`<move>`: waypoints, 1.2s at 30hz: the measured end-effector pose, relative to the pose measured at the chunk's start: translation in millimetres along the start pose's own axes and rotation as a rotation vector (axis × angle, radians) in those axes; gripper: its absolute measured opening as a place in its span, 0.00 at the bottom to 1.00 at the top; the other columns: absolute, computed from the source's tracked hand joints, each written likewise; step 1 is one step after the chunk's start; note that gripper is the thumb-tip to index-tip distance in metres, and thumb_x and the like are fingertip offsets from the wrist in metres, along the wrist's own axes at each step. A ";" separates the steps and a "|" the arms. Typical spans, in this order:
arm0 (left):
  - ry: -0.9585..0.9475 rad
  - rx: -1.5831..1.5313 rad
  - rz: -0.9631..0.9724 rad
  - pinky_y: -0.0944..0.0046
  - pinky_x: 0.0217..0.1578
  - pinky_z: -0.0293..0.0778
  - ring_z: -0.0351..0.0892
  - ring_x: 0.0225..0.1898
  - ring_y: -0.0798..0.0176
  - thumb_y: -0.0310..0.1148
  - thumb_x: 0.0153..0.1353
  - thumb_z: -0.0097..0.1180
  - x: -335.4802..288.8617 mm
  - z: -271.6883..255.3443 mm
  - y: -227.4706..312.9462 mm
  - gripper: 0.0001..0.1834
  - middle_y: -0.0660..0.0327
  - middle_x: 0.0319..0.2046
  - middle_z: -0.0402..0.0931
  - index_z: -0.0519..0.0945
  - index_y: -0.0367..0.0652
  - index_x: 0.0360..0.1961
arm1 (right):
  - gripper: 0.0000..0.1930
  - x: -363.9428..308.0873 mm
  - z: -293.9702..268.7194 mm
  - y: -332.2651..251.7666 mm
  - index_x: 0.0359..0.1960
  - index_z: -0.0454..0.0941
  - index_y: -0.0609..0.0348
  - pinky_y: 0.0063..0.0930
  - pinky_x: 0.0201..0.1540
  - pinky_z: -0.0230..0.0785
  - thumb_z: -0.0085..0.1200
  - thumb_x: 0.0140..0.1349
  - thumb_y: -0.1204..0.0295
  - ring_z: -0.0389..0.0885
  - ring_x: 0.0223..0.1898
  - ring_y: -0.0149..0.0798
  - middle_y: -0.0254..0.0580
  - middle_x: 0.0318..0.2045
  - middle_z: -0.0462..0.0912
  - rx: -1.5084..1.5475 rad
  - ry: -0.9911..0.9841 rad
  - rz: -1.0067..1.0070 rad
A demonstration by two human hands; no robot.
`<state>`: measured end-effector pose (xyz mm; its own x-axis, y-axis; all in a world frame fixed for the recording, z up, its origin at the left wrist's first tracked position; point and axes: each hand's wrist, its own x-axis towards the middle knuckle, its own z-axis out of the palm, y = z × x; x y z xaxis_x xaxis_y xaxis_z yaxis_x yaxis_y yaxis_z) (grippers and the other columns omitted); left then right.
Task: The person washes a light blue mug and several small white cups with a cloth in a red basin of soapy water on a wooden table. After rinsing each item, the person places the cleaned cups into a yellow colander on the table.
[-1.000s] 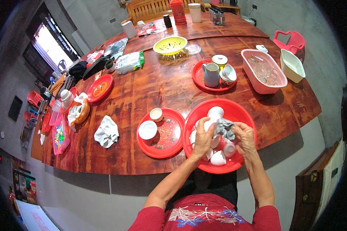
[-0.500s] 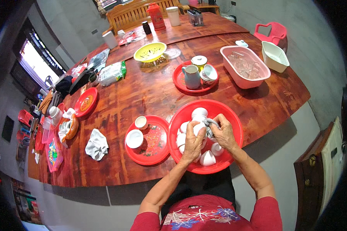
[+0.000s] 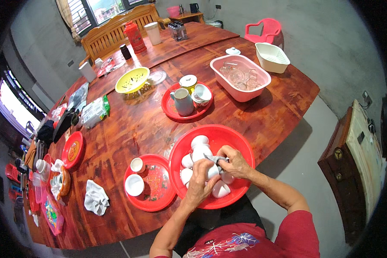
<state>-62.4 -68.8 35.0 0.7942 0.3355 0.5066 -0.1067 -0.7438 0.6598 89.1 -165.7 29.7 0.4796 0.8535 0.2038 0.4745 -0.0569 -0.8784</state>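
Over a round red basin (image 3: 231, 139), my left hand (image 3: 198, 184) is closed around a small white cup (image 3: 212, 171). My right hand (image 3: 236, 163) pinches a grey cloth (image 3: 217, 159) against that cup's rim; the fingertips are partly hidden by the cloth. Several more white cups lie in the basin around my hands, among them one cup (image 3: 221, 189) at the near side. To the left, touching or nearly touching the basin, is a red patterned tray (image 3: 161, 182). On it stand a white bowl-like cup (image 3: 134, 185) and a smaller cup (image 3: 137, 165).
Beyond the basin, a red tray (image 3: 167, 107) bears a blue-grey mug (image 3: 183, 102) and other cups. A pink tub (image 3: 241, 92) of glassware stands farther right. Left lie a crumpled white cloth (image 3: 96, 198) and a red plate (image 3: 73, 148). A yellow colander (image 3: 133, 80) sits farther back.
The view has turned, so the table appears shifted left and lower. My hands stay over the basin with the cup and cloth; the cup now shows more clearly between them.
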 end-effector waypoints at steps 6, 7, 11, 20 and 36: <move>-0.023 0.063 -0.036 0.54 0.51 0.68 0.69 0.51 0.45 0.25 0.47 0.63 -11.8 -20.1 -13.3 0.28 0.47 0.50 0.66 0.68 0.39 0.52 | 0.14 -3.8 -6.6 2.3 0.32 0.68 0.62 0.43 0.35 0.68 0.57 0.46 0.71 0.72 0.37 0.52 0.51 0.35 0.69 -0.508 -0.362 -0.416; -0.021 0.058 -0.030 0.53 0.52 0.68 0.69 0.51 0.44 0.26 0.49 0.62 -14.2 -24.5 -13.6 0.28 0.46 0.50 0.65 0.67 0.38 0.52 | 0.16 1.3 -15.2 -20.4 0.33 0.71 0.61 0.43 0.35 0.71 0.61 0.45 0.67 0.74 0.38 0.50 0.49 0.35 0.71 -0.707 -0.499 -0.398; -0.108 0.119 0.039 0.53 0.51 0.68 0.69 0.50 0.44 0.32 0.53 0.58 -17.2 -29.9 -17.8 0.27 0.45 0.50 0.65 0.65 0.36 0.54 | 0.13 34.9 -28.8 -75.7 0.33 0.77 0.59 0.44 0.34 0.72 0.55 0.53 0.61 0.79 0.33 0.52 0.50 0.29 0.78 -0.681 -0.793 -0.164; -0.072 0.046 -0.062 0.59 0.42 0.73 0.73 0.44 0.54 0.37 0.49 0.61 -23.1 -34.7 -22.4 0.31 0.52 0.47 0.69 0.69 0.40 0.55 | 0.14 286.3 125.1 -36.1 0.42 0.73 0.63 0.41 0.46 0.66 0.47 0.55 0.71 0.74 0.42 0.54 0.55 0.38 0.73 -0.521 -0.541 -0.418; 0.041 -0.443 -0.163 0.55 0.49 0.70 0.69 0.50 0.46 0.24 0.48 0.56 -17.5 -68.8 -59.5 0.29 0.46 0.51 0.65 0.67 0.35 0.55 | 0.38 538.3 283.8 66.1 0.66 0.48 0.59 0.47 0.51 0.66 0.46 0.50 0.82 0.71 0.50 0.65 0.66 0.63 0.51 -0.601 -0.058 -0.393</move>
<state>-111.1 9.3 25.1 0.7983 0.4567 0.3926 -0.2348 -0.3644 0.9012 169.2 437.0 -41.3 0.1575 0.8947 0.4179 0.9362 -0.0007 -0.3514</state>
